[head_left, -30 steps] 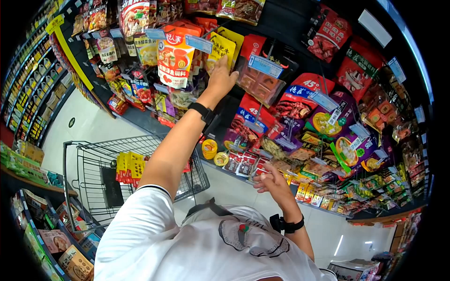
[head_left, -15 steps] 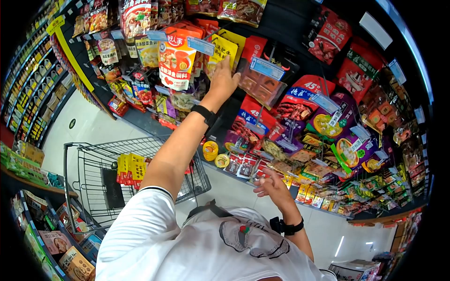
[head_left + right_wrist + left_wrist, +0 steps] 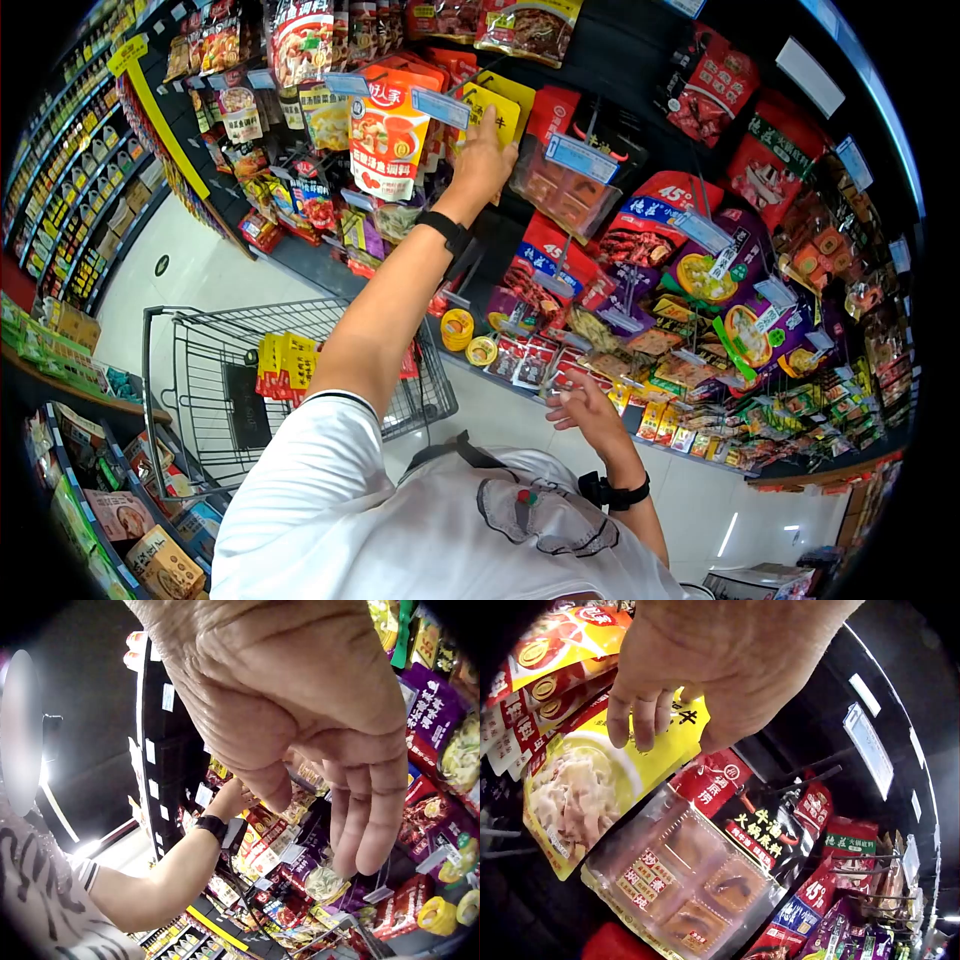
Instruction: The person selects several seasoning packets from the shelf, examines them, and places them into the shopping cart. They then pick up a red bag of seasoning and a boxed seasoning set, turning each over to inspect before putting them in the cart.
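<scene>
My left hand reaches up to a yellow seasoning packet hanging on the rack, its index finger stretched up against the packet's upper part. In the left wrist view the other fingers hang loosely bent in front of its printed face, and the thumb lies by its edge. Left of it hangs a red, orange and white pouch. Right of it is a clear pack of brown blocks. My right hand hovers low before the shelf, fingers loosely bent, holding nothing.
A wire shopping cart stands at the left, with yellow and red packets in it. Price tags stick out on the hooks. Purple pouches and small packets fill the right side. Yellow-lidded jars stand on the low shelf.
My left hand stays at the yellow packet; its index finger now stands out straighter and higher on it. The view has shifted slightly. My right hand stays nearly in place.
</scene>
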`<state>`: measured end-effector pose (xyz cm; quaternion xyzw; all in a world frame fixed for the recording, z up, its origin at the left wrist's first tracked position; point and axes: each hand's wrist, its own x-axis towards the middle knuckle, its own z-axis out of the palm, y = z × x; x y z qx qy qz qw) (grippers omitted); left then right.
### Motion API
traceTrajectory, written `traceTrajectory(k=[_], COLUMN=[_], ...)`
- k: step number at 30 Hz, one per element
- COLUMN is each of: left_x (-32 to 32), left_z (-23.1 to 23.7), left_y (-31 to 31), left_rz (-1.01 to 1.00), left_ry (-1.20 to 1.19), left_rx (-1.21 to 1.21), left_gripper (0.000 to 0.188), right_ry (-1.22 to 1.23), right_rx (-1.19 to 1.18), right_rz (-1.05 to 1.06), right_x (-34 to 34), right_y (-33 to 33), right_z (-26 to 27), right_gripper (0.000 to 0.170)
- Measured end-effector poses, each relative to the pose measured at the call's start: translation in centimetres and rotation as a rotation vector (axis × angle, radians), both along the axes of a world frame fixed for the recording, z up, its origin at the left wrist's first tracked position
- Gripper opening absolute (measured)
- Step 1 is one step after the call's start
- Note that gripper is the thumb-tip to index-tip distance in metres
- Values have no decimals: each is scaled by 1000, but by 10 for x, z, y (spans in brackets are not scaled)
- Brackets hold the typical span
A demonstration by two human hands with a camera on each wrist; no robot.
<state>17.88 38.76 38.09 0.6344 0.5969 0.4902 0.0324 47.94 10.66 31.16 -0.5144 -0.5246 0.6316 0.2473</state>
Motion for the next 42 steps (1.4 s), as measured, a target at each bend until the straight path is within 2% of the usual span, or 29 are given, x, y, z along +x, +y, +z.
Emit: traceTrajectory(k=[13, 19, 23, 29, 38, 41, 42], left_x=[2, 8, 11, 12, 4, 3, 2], left_z=[10, 24, 21, 3, -20, -21, -26], left_y=[21, 38, 45, 31, 15, 9, 10], left_rz=[-35, 34, 28, -21, -194, -162, -185], left_ry=[-31, -2, 1, 78, 4, 54, 23], left_rx=[-50, -259, -288, -223, -91, -114, -55], left_gripper=[75, 76, 76, 78, 73, 72, 73], right_ry=[-4, -3, -1, -9, 6, 1, 2], right_rx=[12, 6, 18, 17, -12, -6, -15], right_rz=[-23, -23, -24, -18, 0, 3, 4], right_x=[0, -2, 0, 4, 3, 3, 3], right_y=[-1, -2, -4, -4, -2, -3, -3], right_z=[-6, -3, -4, -9, -12, -11, -13], right_gripper=[53, 54, 55, 57, 55, 53, 53])
